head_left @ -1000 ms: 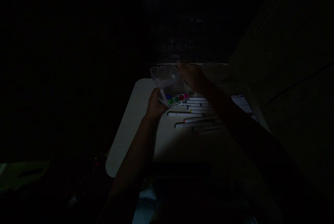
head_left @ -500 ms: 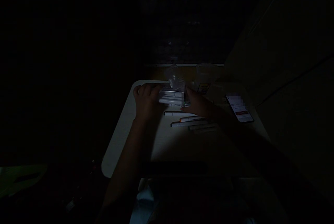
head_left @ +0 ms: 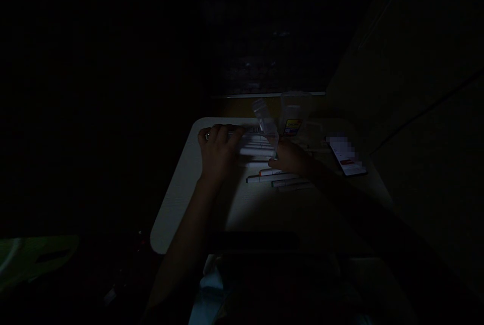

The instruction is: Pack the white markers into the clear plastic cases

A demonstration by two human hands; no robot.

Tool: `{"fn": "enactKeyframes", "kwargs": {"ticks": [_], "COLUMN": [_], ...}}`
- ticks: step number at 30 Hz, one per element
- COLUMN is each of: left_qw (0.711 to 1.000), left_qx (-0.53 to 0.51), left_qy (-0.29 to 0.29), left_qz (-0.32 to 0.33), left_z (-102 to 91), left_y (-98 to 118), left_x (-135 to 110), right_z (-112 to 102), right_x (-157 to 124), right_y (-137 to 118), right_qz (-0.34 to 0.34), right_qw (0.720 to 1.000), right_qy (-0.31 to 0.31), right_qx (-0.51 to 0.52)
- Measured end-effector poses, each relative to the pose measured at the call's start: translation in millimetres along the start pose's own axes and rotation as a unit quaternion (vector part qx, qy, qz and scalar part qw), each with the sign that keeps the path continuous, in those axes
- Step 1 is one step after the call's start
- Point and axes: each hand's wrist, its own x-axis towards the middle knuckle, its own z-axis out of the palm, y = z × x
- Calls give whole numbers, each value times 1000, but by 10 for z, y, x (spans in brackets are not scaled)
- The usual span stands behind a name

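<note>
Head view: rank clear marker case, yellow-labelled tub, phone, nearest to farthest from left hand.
1. Clear marker case: touching the left hand, on its right.
2. Yellow-labelled tub: farther right and back.
3. Phone: far right.

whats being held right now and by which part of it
A clear case with white markers inside: the left hand holds its left end. The right hand is at its right end; too dark to tell whether it grips.

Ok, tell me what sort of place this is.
Indoors, it seems, perhaps a work corner at home, though darkness hides most of it. A small pale table with rounded corners, loose markers lying on it, and a phone with a lit screen suggest that.
</note>
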Motion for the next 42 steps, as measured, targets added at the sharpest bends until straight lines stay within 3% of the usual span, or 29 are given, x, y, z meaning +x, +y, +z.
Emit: {"fn": "enactKeyframes", "kwargs": {"ticks": [8, 18, 29, 33, 38, 42], "left_qw": [999, 1000, 997, 998, 999, 999], "left_qx": [-19, -8, -44, -41, -27, -26], "left_qy": [-12, -20, -34, -26, -22, -18], "left_qz": [-24, -12, -48, -43, -26, -36], "left_z": [14, 46, 60, 84, 86, 80], "left_y": [41, -37, -85, -46, -20, -26], "left_x": [-20, -24, -87, -84, -89, -108], "right_z": [-35, -96, -88, -32, 7, 27], "right_x": [17, -15, -84, -54, -22, -15], "right_y": [-1, 26, 262, 163, -37, -25], "right_qz": [-22, -21, -73, -76, -14, -23], "right_qw": [995, 968, 980, 983, 974, 970], "right_qy": [-30, -71, -40, -15, -37, -45], "right_qx": [-96, -239, -182, -168, -224, -236]}}
